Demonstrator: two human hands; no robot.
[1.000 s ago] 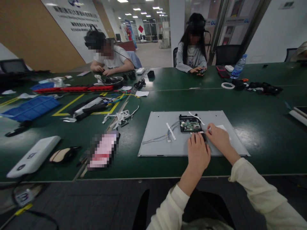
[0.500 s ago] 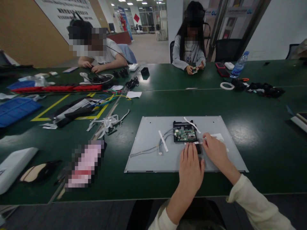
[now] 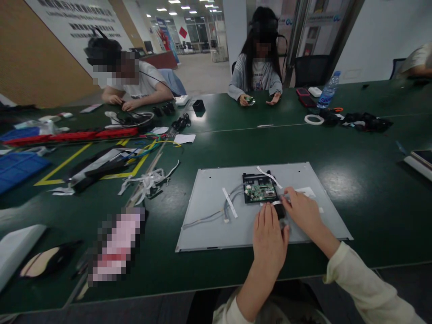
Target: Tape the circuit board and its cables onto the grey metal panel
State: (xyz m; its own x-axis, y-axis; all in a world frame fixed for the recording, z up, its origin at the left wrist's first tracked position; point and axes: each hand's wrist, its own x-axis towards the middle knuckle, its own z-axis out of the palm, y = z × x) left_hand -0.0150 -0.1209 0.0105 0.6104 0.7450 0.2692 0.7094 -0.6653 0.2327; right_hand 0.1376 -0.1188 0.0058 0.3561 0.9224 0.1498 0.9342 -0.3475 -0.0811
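Note:
A grey flat panel (image 3: 209, 193) lies on the table before me, with a green circuit board (image 3: 260, 192) in a black frame on it. My left hand (image 3: 270, 234) rests with fingers stretched forward on the panel, just below the frame. Beside its fingertips is a black piece (image 3: 279, 210), partly hidden, crossed by a short white tape strip (image 3: 276, 203). At the right end of this strip the fingers of my right hand (image 3: 302, 211) are curled together. Grey cables (image 3: 205, 220) run left from the board under another white strip (image 3: 230, 202).
Left of the panel are crumpled white strips (image 3: 148, 182), a blurred pink object (image 3: 116, 245) and a black-and-beige item (image 3: 43, 261). Two people sit across the table (image 3: 216, 146). A water bottle (image 3: 328, 90) and a white tape roll (image 3: 313, 119) stand at the far right.
The view has shifted and tilted slightly. My hands stay by the black piece, more of which shows between them. The person across on the right has moved their hands apart.

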